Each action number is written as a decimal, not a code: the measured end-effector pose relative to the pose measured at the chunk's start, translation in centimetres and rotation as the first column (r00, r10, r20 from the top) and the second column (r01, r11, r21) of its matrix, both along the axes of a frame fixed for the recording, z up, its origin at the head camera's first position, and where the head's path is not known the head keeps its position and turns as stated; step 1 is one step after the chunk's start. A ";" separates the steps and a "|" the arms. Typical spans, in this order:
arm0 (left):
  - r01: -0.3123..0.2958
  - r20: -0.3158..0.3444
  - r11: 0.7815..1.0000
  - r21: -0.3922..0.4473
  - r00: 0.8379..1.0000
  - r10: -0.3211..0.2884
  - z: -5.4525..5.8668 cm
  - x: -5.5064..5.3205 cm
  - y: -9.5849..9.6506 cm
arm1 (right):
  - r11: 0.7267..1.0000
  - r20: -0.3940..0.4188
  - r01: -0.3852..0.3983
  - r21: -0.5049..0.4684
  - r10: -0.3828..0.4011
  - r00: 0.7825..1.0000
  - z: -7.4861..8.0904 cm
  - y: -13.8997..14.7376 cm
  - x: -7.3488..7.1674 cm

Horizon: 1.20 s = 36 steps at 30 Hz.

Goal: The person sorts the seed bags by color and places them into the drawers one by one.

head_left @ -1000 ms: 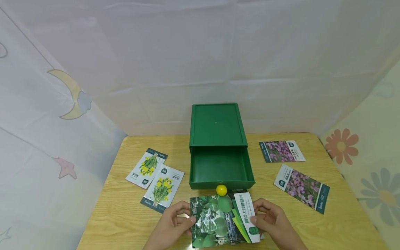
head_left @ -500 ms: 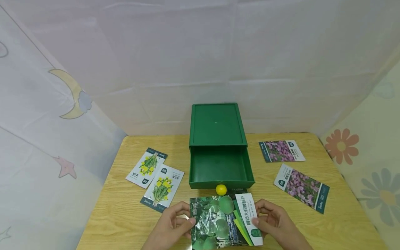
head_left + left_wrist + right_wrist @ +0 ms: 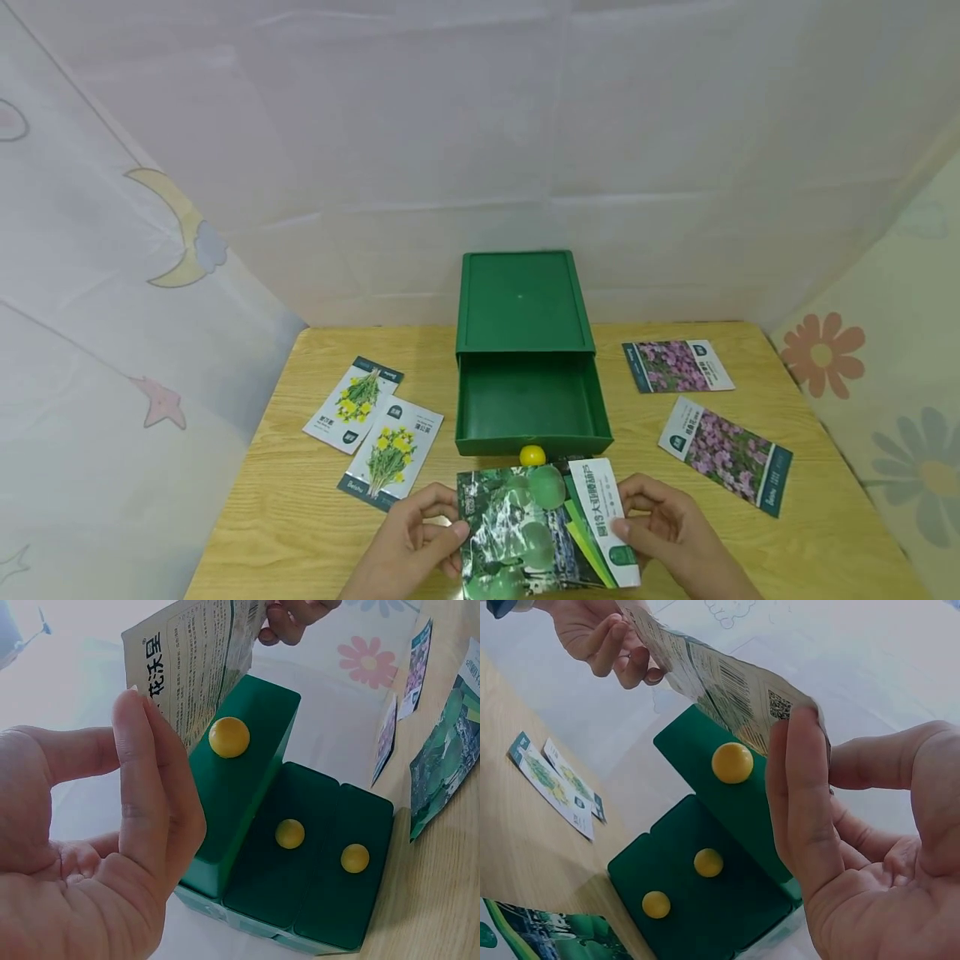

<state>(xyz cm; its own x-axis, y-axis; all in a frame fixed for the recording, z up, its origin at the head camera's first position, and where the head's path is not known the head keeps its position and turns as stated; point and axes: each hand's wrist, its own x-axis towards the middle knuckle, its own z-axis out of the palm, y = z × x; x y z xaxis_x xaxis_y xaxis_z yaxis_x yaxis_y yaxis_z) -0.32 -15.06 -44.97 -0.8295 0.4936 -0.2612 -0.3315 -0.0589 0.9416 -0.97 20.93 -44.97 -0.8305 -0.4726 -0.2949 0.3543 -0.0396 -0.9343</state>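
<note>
A glossy green seed packet (image 3: pixel 517 529), printed with gourds, is held up by both hands in front of a green drawer box (image 3: pixel 525 300). My left hand (image 3: pixel 416 542) pinches its left end between thumb and fingers. At the white right end, my right hand (image 3: pixel 671 533) has the same kind of pinch. The top drawer (image 3: pixel 487 447) stands pulled out with nothing visible inside, and a yellow knob (image 3: pixel 532 455) is on its front. In the left wrist view, the packet's printed back (image 3: pixel 199 664) faces the box. Another gourd packet (image 3: pixel 450 742) lies on the table below.
Two yellow-flower seed packets (image 3: pixel 390 454) lie overlapping on the table's left. On the right are two purple-flower packets, one nearer (image 3: pixel 727 454) and one farther (image 3: pixel 675 365). Two lower drawers with yellow knobs (image 3: pixel 290 834) are shut. A cloth backdrop (image 3: pixel 420 167) closes off back and sides.
The packet's right end has shifted slightly to the right along with my right hand. My left hand has stayed nearly still, and the drawer and other packets have not moved.
</note>
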 end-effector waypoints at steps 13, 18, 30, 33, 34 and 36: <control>0.006 -0.032 1.000 -0.019 0.999 -0.007 0.8 0.0 0.3 | 0.999 -0.140 0.016 -0.052 -0.023 0.990 0.9 -0.2 -0.6; 0.028 -0.129 0.999 -0.017 0.991 -0.030 1.1 -0.2 0.4 | 0.997 -0.161 0.057 -0.055 -0.065 0.985 1.2 -0.4 -0.9; 0.045 -0.163 0.999 -0.007 0.986 -0.046 1.7 -0.2 0.5 | 0.994 -0.234 0.082 -0.077 -0.098 0.967 2.0 -0.5 -1.2; 0.055 -0.192 0.998 0.014 0.980 -0.051 1.9 -0.3 0.4 | 0.994 -0.228 0.092 -0.055 -0.102 0.968 2.2 -0.5 -1.3; 0.057 -0.212 0.998 0.019 0.976 -0.051 2.0 -0.4 0.3 | 0.994 -0.234 0.093 -0.053 -0.103 0.967 2.3 -0.6 -1.4; 0.056 -0.254 0.998 0.030 0.966 -0.047 2.1 -0.5 0.3 | 0.994 -0.250 0.094 -0.054 -0.105 0.963 2.4 -0.7 -1.5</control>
<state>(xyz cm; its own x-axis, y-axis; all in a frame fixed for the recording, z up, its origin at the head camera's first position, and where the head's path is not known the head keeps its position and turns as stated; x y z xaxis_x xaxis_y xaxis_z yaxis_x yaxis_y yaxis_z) -0.85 -14.80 -42.91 -0.8395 0.5426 -0.0271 -0.0862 -0.0837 0.9928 -2.52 20.24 -42.57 -0.9189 -0.3911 -0.0522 0.0998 -0.1026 -0.9897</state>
